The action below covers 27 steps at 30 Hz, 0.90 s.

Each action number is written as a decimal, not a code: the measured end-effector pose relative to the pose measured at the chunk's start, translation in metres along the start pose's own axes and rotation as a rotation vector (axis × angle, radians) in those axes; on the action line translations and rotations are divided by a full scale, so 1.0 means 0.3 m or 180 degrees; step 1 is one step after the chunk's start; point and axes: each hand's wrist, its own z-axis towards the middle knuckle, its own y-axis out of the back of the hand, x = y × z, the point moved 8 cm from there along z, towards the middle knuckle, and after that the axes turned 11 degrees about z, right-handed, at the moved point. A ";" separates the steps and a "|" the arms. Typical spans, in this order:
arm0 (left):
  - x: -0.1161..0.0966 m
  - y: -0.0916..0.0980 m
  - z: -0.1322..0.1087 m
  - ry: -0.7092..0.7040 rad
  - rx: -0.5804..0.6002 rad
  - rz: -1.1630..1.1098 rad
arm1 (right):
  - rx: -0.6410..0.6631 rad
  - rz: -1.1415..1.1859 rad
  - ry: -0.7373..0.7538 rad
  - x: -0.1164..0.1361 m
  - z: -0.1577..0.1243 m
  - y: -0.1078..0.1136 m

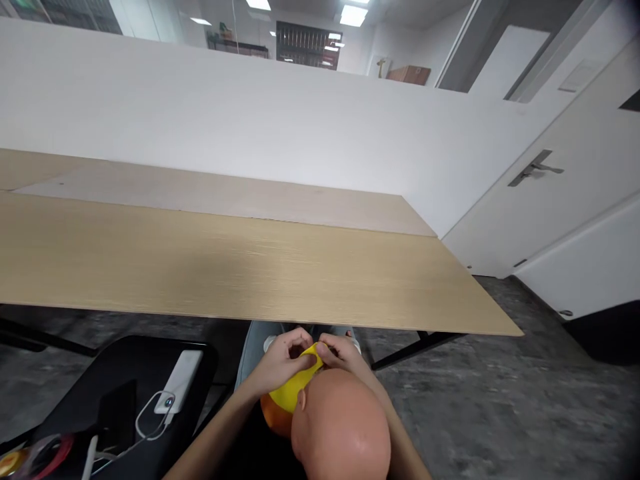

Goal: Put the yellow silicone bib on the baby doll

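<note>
Below the near edge of the table, both hands meet over my lap. My left hand [283,360] and my right hand [344,352] are closed in a pinch on the top end of a yellow balloon-like thing [295,390]. An orange rounded piece [274,417] shows just under the yellow one. A large smooth peach-coloured round object [343,427], like an inflated balloon, sits in front of my forearms and hides the lower part of what I hold.
A long light wooden table [250,267] spans the view, backed by a white partition. At lower left a black seat [125,393] carries a white power bank [179,380] with a cable and a red tape roll [50,453]. A white door with a handle [535,167] is at right; the floor is grey.
</note>
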 end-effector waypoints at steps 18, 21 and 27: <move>-0.041 0.009 -0.020 0.0044 0.0473 0.0426 | -0.0527 0.1354 -0.0151 -0.016 -0.040 0.000; -0.039 0.005 -0.020 0.0081 0.0517 0.0381 | -0.0550 0.1429 -0.0161 -0.012 -0.040 0.005; -0.023 0.004 -0.006 0.0386 0.0232 0.0688 | -0.0471 0.1613 -0.0109 -0.023 -0.033 -0.011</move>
